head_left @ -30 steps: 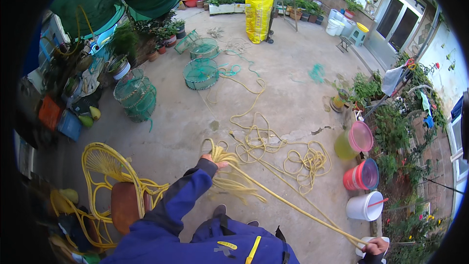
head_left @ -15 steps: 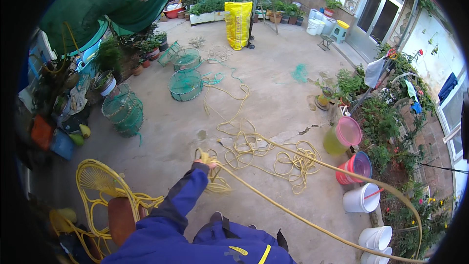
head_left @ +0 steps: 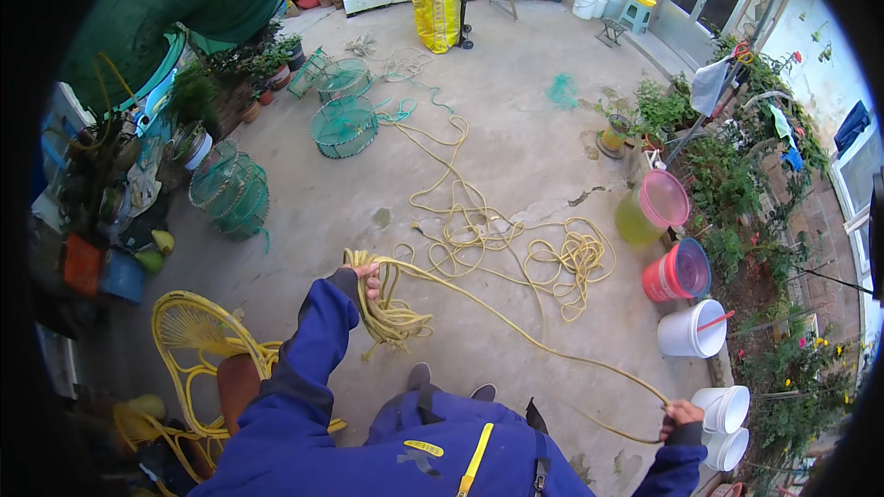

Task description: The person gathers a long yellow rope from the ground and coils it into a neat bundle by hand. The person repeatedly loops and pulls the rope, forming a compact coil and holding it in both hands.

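My left hand [head_left: 366, 280], at centre-left in the head view, is closed on a hanging coil of yellow rope [head_left: 387, 317]. A single length runs from that bundle down and rightward to my right hand [head_left: 680, 416], which grips it at the lower right beside the white buckets. More yellow rope [head_left: 575, 262] lies in loose loops and a tangle on the concrete ahead, with a line trailing back toward round green net traps [head_left: 343, 129].
Yellow rattan chair [head_left: 198, 340] at lower left; stacked traps [head_left: 226, 193] and pots along the left. Pink [head_left: 652, 207], red [head_left: 674, 271] and white buckets [head_left: 692, 329] line the planted bed on the right. A yellow sack [head_left: 433, 5] on a trolley stands at the back.
My right arm swung a loop of rope out past the right edge and is back in view, gripping the line. The bundle in my left hand has shifted left and slightly up.
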Motion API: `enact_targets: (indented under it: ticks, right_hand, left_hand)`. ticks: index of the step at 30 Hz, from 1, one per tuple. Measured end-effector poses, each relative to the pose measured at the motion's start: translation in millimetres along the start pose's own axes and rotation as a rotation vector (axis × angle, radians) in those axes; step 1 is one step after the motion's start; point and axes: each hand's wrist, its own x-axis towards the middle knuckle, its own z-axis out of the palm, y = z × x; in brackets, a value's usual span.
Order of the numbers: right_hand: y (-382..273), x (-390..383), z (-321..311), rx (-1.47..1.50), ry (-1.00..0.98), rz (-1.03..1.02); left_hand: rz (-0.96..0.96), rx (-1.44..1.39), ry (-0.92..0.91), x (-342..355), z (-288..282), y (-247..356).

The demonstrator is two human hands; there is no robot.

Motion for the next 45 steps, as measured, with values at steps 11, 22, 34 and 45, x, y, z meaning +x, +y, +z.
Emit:
enact_targets:
  ticks: [11, 22, 34, 45]
  right_hand:
    - [-56.5, -18.7, 240.9, -0.562, -0.687, -0.716]
    - [-31.9, 2.8, 330.6, -0.801, -0.787, -0.821]
    - [45.3, 87.9, 51.4, -0.851, 0.025, -0.654]
    - [-4.5, 55.3, -40.1, -0.712, 0.276, -0.773]
  left_hand:
    - [0.227, 0.48, -0.567, -29.7, 47.9, -5.0]
    - [-0.079, 0.87, -0.469, -24.5, 119.1, -116.4]
    - [0.215, 0.855, 0.248, -6.8, 1.7, -29.9]
    - [0.533, 0.751, 0.747, 16.1, -94.8, 72.5]
